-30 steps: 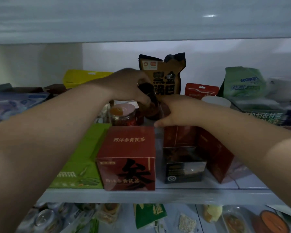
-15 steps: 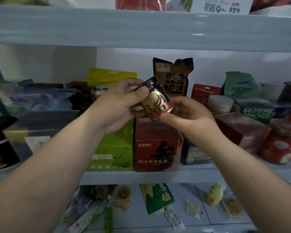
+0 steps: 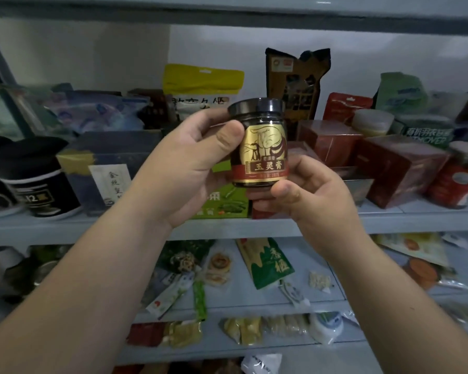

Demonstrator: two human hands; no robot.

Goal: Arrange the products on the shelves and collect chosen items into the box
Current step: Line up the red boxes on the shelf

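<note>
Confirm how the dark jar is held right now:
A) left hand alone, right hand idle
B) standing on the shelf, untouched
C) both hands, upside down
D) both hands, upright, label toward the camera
D: the left hand grips the jar at its side, the right hand holds its base, the lid is up and the gold label faces the camera.

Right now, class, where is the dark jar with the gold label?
In the head view the jar sits centre frame, held lid up in front of the middle shelf: left hand grips its side, right hand holds its base.
</note>
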